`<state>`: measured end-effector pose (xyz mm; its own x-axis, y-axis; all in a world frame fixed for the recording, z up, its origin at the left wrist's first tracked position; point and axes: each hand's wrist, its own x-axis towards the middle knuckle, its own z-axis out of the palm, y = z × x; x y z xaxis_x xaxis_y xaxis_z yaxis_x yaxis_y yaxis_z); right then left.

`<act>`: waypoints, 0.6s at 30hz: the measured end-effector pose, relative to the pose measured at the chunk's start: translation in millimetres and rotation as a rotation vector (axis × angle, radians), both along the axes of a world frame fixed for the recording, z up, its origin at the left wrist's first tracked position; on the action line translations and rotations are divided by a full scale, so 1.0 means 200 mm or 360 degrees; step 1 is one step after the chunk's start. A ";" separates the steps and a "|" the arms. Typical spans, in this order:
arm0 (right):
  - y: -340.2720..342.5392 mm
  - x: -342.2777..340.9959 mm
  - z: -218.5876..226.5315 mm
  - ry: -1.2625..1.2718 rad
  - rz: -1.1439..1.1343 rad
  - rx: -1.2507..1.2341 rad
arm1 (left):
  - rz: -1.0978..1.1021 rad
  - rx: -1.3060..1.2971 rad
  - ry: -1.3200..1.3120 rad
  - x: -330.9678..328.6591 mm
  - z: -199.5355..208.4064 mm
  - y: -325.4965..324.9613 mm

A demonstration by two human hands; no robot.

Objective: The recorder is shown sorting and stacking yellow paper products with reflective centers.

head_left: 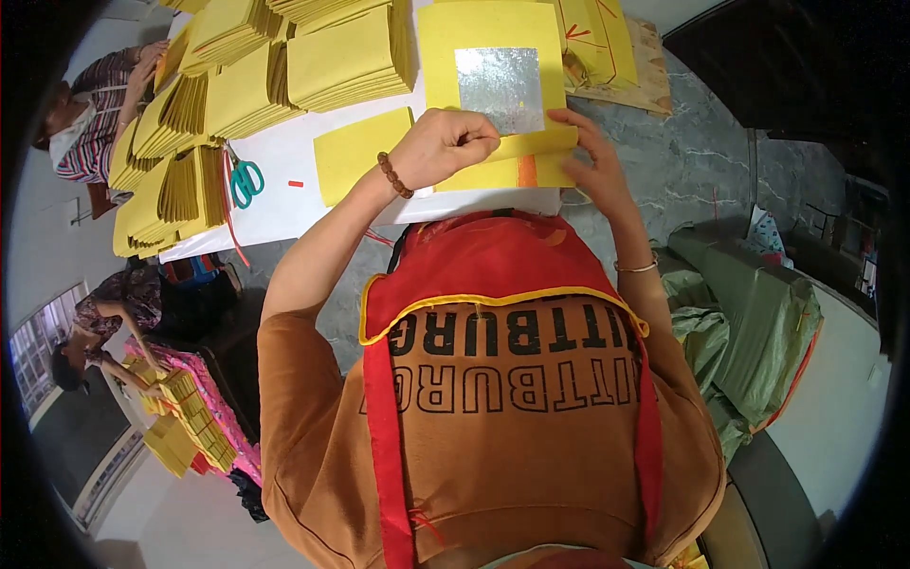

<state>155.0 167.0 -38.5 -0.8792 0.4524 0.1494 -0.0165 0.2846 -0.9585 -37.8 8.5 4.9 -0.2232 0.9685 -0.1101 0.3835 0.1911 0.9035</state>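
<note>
A sheet of yellow paper [438,57] with a silver foil square [498,81] lies at the table's near edge. Its near part is turned up into a folded strip [540,144], with an orange patch [527,172] just below. My left hand [447,147], wearing a brown bead bracelet, is curled closed at the strip's left end; its fingertips are hidden. At the right end, my right hand [597,166] has its fingers apart, touching the paper's edge. Another yellow sheet [355,152] lies beside my left wrist.
Several stacks of folded yellow paper [346,62] fill the table's left and far side. Teal-handled scissors [246,183] lie near them. A yellow bundle [602,43] is on a board at the right. Two other people work at the left; green wrapped bundles [749,313] stand at the right.
</note>
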 end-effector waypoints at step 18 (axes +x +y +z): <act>0.03 0.00 0.12 0.0021 0.0056 0.1102 | -0.0256 0.0582 0.1309 0.00 0.11 -0.21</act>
<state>154.1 173.1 -13.5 -0.8875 0.2205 0.4046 -0.0474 0.8297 -0.5562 -37.7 -34.5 27.4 0.0452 0.9380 0.3436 0.9305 -0.1647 0.3273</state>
